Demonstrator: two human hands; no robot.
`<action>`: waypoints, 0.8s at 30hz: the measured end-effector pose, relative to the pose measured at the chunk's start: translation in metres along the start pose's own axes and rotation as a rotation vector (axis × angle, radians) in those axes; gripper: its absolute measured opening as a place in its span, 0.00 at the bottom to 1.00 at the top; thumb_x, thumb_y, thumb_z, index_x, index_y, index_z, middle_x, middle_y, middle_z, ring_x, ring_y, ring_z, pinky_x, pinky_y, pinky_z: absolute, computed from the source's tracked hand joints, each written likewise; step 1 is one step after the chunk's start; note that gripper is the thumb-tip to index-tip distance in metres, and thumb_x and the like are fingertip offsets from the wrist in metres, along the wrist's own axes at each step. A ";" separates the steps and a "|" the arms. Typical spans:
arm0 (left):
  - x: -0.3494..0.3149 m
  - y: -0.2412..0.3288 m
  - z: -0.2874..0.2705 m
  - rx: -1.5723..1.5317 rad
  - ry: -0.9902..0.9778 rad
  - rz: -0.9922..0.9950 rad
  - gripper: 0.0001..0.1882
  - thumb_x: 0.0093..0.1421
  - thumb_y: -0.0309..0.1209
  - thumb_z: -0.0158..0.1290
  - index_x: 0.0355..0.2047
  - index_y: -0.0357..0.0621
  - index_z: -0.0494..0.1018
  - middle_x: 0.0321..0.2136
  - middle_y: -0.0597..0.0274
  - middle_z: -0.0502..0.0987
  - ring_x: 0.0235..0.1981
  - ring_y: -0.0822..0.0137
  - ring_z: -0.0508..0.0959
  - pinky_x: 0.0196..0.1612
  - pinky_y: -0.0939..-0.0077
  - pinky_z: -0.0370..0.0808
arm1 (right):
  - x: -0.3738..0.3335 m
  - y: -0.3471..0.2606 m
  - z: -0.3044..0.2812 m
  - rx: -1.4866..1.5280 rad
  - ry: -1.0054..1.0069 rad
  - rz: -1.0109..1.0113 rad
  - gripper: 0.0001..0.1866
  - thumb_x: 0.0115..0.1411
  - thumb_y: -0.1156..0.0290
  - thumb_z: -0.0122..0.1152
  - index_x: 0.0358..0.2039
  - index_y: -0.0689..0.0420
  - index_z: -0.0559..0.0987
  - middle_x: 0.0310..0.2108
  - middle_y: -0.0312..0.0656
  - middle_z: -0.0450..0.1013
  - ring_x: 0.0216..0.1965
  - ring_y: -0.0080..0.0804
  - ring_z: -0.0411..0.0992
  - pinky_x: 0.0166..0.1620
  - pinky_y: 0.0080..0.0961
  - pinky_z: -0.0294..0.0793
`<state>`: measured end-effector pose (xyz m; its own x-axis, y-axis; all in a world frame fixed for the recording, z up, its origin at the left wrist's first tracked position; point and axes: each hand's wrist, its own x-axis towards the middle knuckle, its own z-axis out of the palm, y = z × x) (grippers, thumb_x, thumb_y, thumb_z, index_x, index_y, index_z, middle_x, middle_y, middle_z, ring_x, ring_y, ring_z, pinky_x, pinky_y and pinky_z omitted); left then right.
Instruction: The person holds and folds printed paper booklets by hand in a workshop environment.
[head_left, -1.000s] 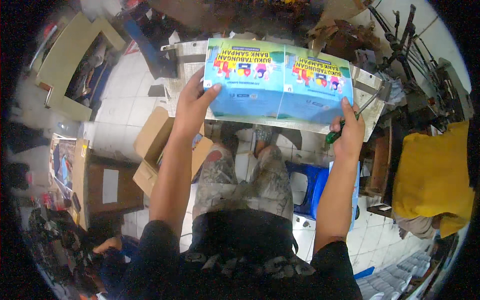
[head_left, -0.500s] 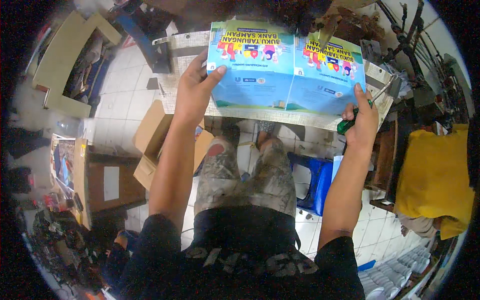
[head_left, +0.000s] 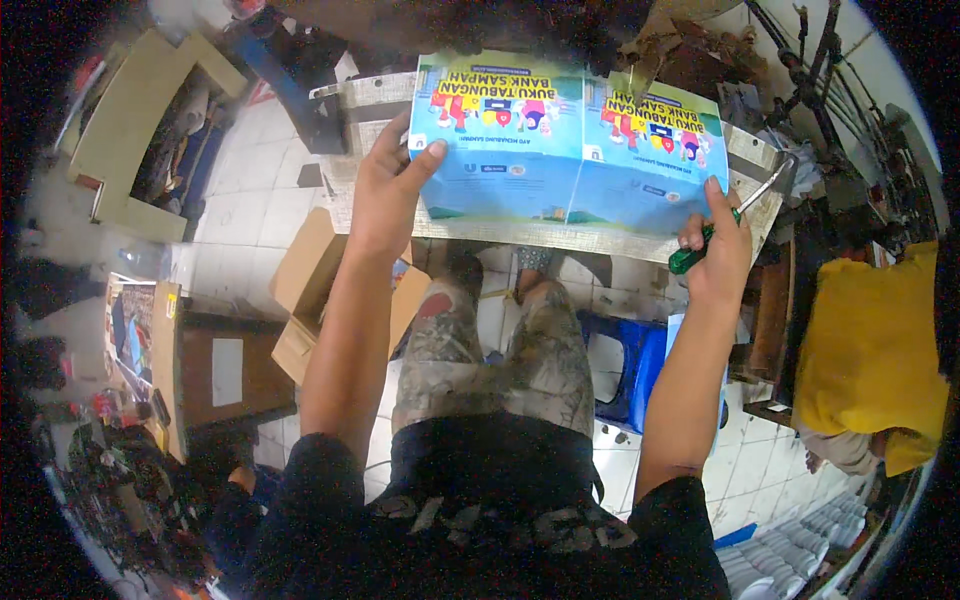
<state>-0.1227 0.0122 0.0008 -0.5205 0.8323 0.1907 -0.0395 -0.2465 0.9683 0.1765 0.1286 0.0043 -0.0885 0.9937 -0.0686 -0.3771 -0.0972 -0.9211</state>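
A printed blue-and-yellow cardboard sheet, with two matching panels side by side, lies over a pale worktop board. At its left edge, my left hand is closed, thumb on top and fingers partly hidden beneath. My right hand is wrapped round a green-handled tool with a thin metal shaft, which looks like a screwdriver. The shaft points away to the right, past the sheet. My right index fingertip rests at the sheet's near right corner.
Below the board, an open cardboard box stands left of my legs and a blue plastic stool right of them. A yellow cloth covers something at the right. White stacked pieces lie at lower right. Metal rods stand far right.
Both hands keep nearly the same places and grips. The sheet's near right corner sits slightly lower against my right index finger, and the view has shifted a little.
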 end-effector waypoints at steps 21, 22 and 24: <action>0.000 -0.006 -0.004 0.014 0.028 0.018 0.31 0.59 0.25 0.54 0.60 0.30 0.57 0.48 0.52 0.72 0.46 0.68 0.73 0.52 0.74 0.68 | -0.002 0.000 -0.001 0.009 0.004 0.018 0.13 0.57 0.64 0.64 0.38 0.56 0.73 0.18 0.30 0.64 0.13 0.18 0.57 0.19 0.18 0.58; -0.007 -0.004 -0.006 0.060 0.030 0.001 0.31 0.59 0.24 0.54 0.60 0.30 0.57 0.49 0.51 0.72 0.46 0.67 0.73 0.52 0.74 0.68 | -0.005 0.002 -0.004 0.021 -0.011 0.012 0.13 0.57 0.65 0.63 0.37 0.58 0.73 0.16 0.31 0.64 0.12 0.19 0.57 0.18 0.17 0.59; -0.030 -0.003 -0.023 0.197 0.056 -0.066 0.32 0.58 0.24 0.54 0.60 0.30 0.56 0.49 0.50 0.72 0.46 0.65 0.73 0.52 0.72 0.68 | -0.026 0.012 -0.009 0.028 -0.028 0.031 0.12 0.57 0.67 0.62 0.37 0.59 0.73 0.15 0.32 0.63 0.12 0.19 0.57 0.18 0.18 0.59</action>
<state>-0.1261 -0.0235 -0.0112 -0.5687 0.8134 0.1223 0.0896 -0.0865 0.9922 0.1829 0.1019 -0.0081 -0.1260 0.9883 -0.0864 -0.3992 -0.1303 -0.9076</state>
